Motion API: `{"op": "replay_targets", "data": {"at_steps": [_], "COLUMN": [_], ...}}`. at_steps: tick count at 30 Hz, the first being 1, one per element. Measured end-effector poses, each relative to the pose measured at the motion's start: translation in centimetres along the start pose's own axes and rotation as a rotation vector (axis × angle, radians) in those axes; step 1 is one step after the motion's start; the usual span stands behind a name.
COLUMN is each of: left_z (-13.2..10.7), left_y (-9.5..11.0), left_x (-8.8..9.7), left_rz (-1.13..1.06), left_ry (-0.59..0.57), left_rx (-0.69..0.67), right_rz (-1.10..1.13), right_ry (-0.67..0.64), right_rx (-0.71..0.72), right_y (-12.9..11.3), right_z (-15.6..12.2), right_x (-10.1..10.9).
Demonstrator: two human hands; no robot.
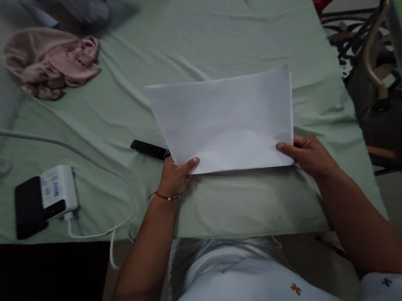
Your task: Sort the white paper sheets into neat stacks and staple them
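My left hand (176, 176) and right hand (307, 153) pinch the paper (227, 119) by its near corners, apparently steadying it, so the next move likely needs even grips.

Probably a home, judging by the green tablecloth (245, 38) and crumpled pink cloth (59, 62).

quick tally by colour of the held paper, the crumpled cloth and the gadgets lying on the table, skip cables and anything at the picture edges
White: 2 (paper, counted as one bundle; plugged-in device)
Black: 2 (slim object next to the left hand; flat item by the device)
Pink: 1 (crumpled cloth)
Total: 5
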State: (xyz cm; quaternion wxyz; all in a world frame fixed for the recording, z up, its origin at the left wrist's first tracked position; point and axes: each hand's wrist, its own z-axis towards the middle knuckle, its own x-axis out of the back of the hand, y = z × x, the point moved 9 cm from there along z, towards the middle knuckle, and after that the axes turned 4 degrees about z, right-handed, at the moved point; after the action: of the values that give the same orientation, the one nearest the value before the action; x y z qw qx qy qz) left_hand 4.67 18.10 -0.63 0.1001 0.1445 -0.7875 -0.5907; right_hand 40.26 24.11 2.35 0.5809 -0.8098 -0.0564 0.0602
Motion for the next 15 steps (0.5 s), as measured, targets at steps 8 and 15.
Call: {"op": "replay_targets", "data": {"at_steps": [8, 15], "left_z": [-0.1, 0.2], "left_y": [0.2, -0.5], "left_x": [0.3, 0.2], "left_rz": [-0.010, -0.005], "left_ry": [0.030, -0.013], "left_rx": [-0.032, -0.055], "right_rz": [0.066, 0.175], "right_ry": [-0.067, -0.067], "right_rx": [-0.019, -0.149], "right_y": [1.1, 3.0], "right_z": [-0.2, -1.1], "right_x": [-0.4, -2.2]}}
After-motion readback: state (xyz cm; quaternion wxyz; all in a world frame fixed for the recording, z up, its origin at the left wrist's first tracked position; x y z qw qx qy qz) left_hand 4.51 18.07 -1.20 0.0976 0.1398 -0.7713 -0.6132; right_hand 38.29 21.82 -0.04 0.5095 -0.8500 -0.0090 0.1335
